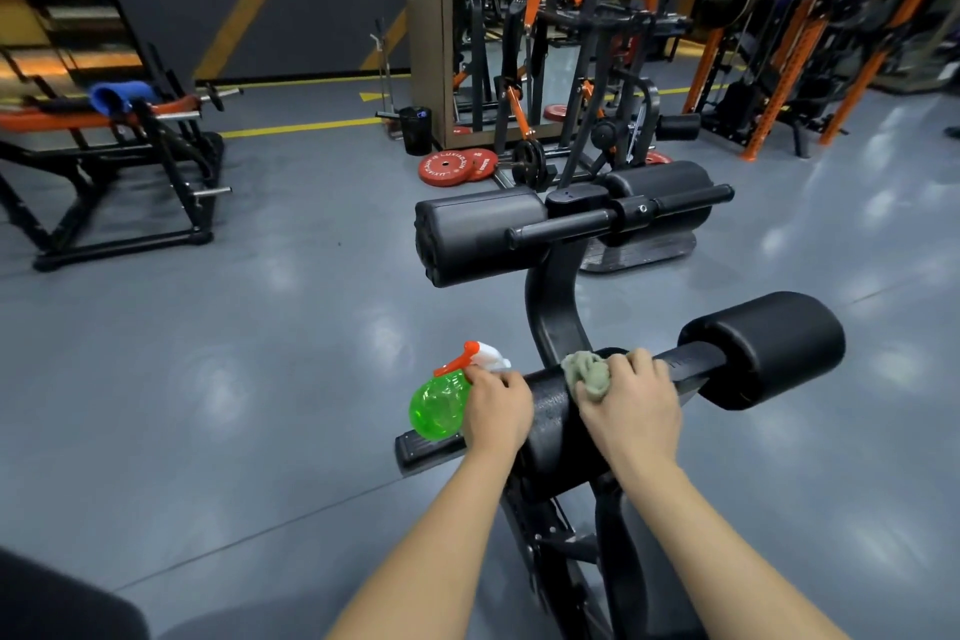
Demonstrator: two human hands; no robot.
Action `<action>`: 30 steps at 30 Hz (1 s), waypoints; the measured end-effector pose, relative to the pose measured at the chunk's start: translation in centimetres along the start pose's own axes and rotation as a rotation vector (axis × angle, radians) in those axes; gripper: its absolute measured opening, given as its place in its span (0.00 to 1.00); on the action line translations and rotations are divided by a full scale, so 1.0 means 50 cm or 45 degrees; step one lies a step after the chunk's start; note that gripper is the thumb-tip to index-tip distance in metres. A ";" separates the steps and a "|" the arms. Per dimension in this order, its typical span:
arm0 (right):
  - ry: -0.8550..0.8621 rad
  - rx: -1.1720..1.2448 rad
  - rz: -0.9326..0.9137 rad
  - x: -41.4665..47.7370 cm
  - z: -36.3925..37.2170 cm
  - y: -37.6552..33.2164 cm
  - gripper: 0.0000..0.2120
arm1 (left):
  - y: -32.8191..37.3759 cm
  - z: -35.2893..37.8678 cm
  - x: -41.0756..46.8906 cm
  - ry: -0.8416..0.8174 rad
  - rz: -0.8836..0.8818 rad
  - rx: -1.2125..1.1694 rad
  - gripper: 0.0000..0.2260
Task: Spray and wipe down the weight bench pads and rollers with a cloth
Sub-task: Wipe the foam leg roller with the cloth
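Note:
My left hand [496, 408] grips a green spray bottle [436, 408] with a white and orange trigger head, held just left of the near black roller [553, 424]. My right hand [631, 403] holds a crumpled grey-green cloth [587, 374] against the top of that roller, beside the bare bar that joins it to the right-hand roller [769, 348]. Farther off, the upper pair of black rollers [478, 234] sits on the same black frame, with a handle bar across its front.
Grey gym floor lies to the left and right of the bench frame [553, 317]. Red weight plates [452, 166] lean by a pillar ahead. An orange and black bench [104, 156] stands at the left, and orange racks [779, 42] at the back right.

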State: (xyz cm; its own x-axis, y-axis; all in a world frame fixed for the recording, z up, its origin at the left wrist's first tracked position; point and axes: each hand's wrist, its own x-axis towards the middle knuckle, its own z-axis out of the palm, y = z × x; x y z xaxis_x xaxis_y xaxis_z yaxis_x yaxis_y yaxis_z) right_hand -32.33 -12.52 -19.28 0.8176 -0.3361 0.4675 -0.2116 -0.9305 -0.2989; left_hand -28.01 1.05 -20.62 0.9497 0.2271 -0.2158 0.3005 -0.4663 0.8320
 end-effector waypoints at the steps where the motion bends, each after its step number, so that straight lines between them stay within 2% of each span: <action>1: -0.036 0.073 -0.036 -0.018 -0.004 -0.010 0.13 | -0.002 0.000 -0.001 0.004 -0.003 -0.006 0.16; 4: -0.080 0.155 -0.264 -0.049 -0.016 -0.004 0.15 | -0.003 0.004 0.002 0.016 -0.008 -0.022 0.16; 6: -0.110 0.112 -0.318 -0.035 -0.022 0.021 0.15 | 0.000 0.002 0.001 0.017 -0.009 -0.014 0.18; 10: -0.131 0.063 0.029 0.039 -0.019 0.070 0.12 | 0.001 -0.003 -0.007 -0.004 -0.012 -0.026 0.21; 12: -0.116 0.102 0.068 0.047 -0.010 0.066 0.08 | 0.000 -0.003 -0.010 -0.012 -0.019 -0.049 0.21; 15: -0.157 0.191 -0.023 0.026 0.000 0.017 0.04 | 0.001 -0.007 -0.006 -0.026 -0.038 -0.069 0.20; 19: -0.291 0.363 -0.259 -0.011 -0.015 -0.033 0.12 | 0.002 -0.010 -0.006 -0.036 -0.037 -0.118 0.18; 21: -0.368 0.429 -0.296 -0.007 -0.022 -0.023 0.14 | 0.002 -0.010 -0.008 -0.048 -0.035 -0.121 0.18; 24: -0.314 0.334 -0.210 0.033 -0.014 0.037 0.11 | -0.001 -0.009 -0.006 -0.035 -0.034 -0.119 0.17; 28: -0.230 0.281 0.145 0.067 -0.009 0.062 0.06 | 0.000 -0.003 -0.004 -0.022 -0.035 -0.129 0.19; 30: -0.239 0.293 0.118 0.051 -0.002 0.033 0.06 | 0.002 -0.005 -0.006 -0.020 -0.043 -0.131 0.19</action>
State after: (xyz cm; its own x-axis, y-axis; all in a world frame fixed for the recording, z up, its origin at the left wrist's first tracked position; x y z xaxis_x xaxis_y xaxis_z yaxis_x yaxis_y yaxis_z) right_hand -30.67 -14.92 -18.49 0.8894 -0.3657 0.2742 -0.1810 -0.8326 -0.5234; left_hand -28.30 1.13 -20.32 0.9407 0.2274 -0.2516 0.3223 -0.3685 0.8720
